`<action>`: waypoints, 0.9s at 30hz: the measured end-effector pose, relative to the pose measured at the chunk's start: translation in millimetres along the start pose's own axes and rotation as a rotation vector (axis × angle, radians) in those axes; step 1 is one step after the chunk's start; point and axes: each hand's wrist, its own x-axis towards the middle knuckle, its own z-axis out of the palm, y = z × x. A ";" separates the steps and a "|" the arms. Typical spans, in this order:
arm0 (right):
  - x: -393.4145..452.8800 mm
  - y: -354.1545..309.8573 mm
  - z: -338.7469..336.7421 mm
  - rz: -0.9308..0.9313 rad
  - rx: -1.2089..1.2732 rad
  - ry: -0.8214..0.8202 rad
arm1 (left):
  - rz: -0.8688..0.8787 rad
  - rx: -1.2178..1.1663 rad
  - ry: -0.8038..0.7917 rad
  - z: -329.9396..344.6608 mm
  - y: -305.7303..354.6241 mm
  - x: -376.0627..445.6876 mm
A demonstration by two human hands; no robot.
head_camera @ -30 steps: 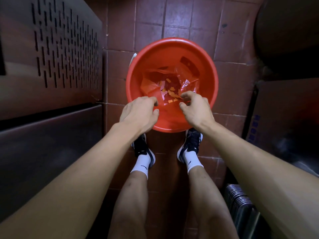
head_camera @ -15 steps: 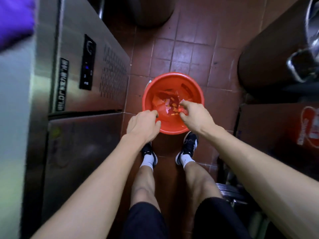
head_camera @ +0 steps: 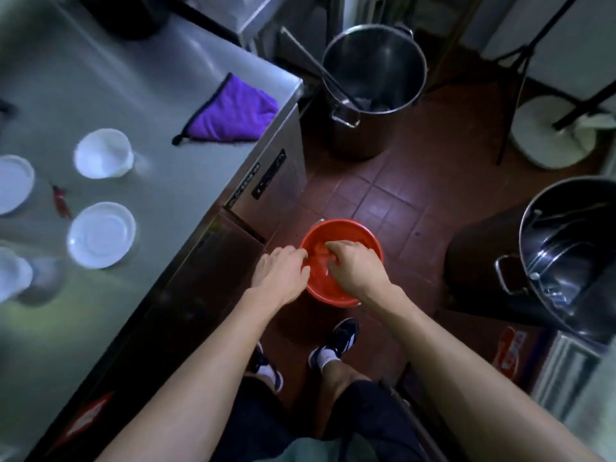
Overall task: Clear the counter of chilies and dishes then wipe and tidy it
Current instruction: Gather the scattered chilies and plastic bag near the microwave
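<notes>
On the counter (head_camera: 140, 81) lies one red chili (head_camera: 60, 201) among white dishes (head_camera: 101, 234); neither grip's state shows.

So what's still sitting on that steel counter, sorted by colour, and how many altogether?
White dishes: 4, two cut off by the frame's left edge
Red chilies: 1
Purple cloths: 1
Total: 6. A dark object at the counter's far end is too unclear to count.
</notes>
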 end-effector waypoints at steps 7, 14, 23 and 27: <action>-4.5 -76.9 -34.2 -0.175 -0.065 0.081 | -0.094 -0.091 0.121 -31.3 -46.9 -51.2; -14.5 -168.0 -28.1 -0.307 -0.109 0.094 | -0.193 -0.156 0.304 -43.4 -134.3 -117.0; -49.2 -305.6 -1.0 -0.423 -0.238 0.070 | -0.350 -0.253 0.467 -47.9 -261.4 -231.8; -64.0 -375.8 30.6 -0.488 -0.248 0.046 | -0.387 -0.293 0.543 -45.2 -311.0 -287.7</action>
